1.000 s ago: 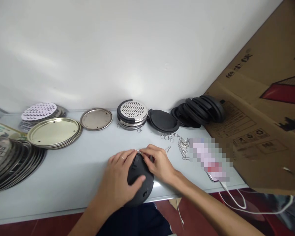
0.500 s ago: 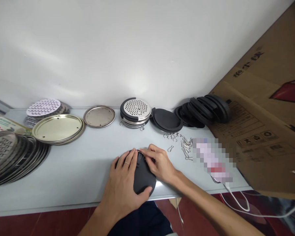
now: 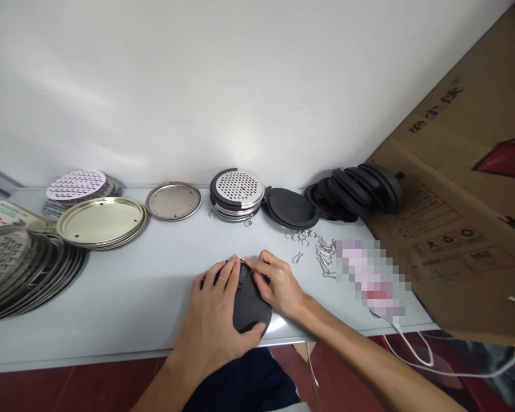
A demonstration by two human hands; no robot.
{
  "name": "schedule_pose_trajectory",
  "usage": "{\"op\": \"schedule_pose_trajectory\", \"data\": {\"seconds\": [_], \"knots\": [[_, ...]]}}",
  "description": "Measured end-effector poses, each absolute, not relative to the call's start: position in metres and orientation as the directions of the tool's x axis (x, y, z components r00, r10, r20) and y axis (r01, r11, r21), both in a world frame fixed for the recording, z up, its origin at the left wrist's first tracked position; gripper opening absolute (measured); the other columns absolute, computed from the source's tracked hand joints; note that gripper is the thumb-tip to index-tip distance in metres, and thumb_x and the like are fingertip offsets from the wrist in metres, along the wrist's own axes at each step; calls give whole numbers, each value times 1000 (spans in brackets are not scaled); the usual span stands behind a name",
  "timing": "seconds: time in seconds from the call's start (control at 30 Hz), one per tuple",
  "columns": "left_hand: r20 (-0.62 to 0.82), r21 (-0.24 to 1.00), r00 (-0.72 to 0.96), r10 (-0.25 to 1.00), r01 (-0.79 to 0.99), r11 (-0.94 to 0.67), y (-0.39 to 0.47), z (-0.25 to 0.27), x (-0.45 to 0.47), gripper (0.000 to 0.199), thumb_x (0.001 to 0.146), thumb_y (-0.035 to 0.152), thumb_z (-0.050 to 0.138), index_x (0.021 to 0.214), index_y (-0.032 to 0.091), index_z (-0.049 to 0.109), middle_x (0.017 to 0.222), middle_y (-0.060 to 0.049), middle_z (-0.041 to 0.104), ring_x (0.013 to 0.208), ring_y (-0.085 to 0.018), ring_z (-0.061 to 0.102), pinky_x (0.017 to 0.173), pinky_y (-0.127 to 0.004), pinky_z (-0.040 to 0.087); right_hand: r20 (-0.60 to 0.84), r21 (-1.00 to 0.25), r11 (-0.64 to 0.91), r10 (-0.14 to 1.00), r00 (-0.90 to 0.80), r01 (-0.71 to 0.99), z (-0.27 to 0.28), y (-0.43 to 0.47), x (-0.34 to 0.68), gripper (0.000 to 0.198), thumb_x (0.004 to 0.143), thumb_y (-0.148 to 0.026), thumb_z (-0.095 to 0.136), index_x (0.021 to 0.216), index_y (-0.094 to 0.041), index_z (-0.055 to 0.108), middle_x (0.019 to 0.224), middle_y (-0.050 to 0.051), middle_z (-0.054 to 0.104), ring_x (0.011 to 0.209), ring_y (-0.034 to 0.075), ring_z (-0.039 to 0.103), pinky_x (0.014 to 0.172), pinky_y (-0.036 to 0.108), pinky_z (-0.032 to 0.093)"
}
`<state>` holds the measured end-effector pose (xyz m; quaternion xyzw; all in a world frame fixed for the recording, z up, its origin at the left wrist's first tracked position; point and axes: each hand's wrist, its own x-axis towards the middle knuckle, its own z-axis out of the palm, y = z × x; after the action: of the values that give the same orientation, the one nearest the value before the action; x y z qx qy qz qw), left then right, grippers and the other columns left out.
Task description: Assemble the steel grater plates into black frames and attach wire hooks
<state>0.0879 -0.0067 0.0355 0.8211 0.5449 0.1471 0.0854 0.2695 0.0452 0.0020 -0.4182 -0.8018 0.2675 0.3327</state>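
Observation:
A black round cover (image 3: 252,309) lies at the front edge of the table, below the middle of the view. My left hand (image 3: 217,309) spans it, fingers over its far left side and thumb along the near right edge, gripping it. At the far rim my right hand (image 3: 278,283) is closed in a pinch, thumb and forefinger pressed together. A small glint of metal shows by those fingertips, but what they hold is mostly hidden. Beyond the right hand lie a loose metal snap hook (image 3: 297,257), several more snap hooks (image 3: 325,252) and small split rings (image 3: 304,236).
Along the wall stand a stack of perforated metal discs with black rims (image 3: 240,189), black covers (image 3: 292,207) and a leaning black pile (image 3: 360,191). Metal plates (image 3: 100,220) and grater discs (image 3: 8,269) are on the left. A cardboard box (image 3: 450,229) borders the right.
Both hands stay on the black cover in nearly the same pose. The view has shifted very slightly.

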Motion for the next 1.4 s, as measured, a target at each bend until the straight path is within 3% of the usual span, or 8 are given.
{"op": "schedule_pose_trajectory", "data": {"seconds": [0.3, 1.03, 1.4], "knots": [[143, 303, 366, 919, 868, -393, -6, 39, 90, 93, 67, 50, 69, 147, 15, 36, 154, -11, 42, 133, -35, 41, 106, -50, 34, 316, -683, 530, 834, -452, 502, 4, 45, 267, 34, 93, -7, 43, 113, -20, 68, 78, 0, 44, 67, 15, 50, 64, 27, 47], [99, 307, 395, 913, 861, -406, -2, 38, 89, 94, 68, 54, 67, 148, 16, 36, 156, -10, 40, 134, -35, 39, 108, -52, 32, 320, -662, 529, 841, -437, 531, 2, 43, 267, 34, 94, -8, 42, 114, -21, 67, 81, 1, 43, 67, 16, 51, 64, 27, 49], [72, 327, 398, 914, 857, -399, -2, 39, 90, 94, 70, 53, 66, 151, 20, 33, 156, -5, 40, 133, -35, 37, 108, -52, 29, 395, -711, 506, 862, -319, 488, -9, 39, 269, 28, 92, -11, 48, 107, -20, 69, 79, 1, 47, 66, 15, 50, 62, 27, 47]]}}
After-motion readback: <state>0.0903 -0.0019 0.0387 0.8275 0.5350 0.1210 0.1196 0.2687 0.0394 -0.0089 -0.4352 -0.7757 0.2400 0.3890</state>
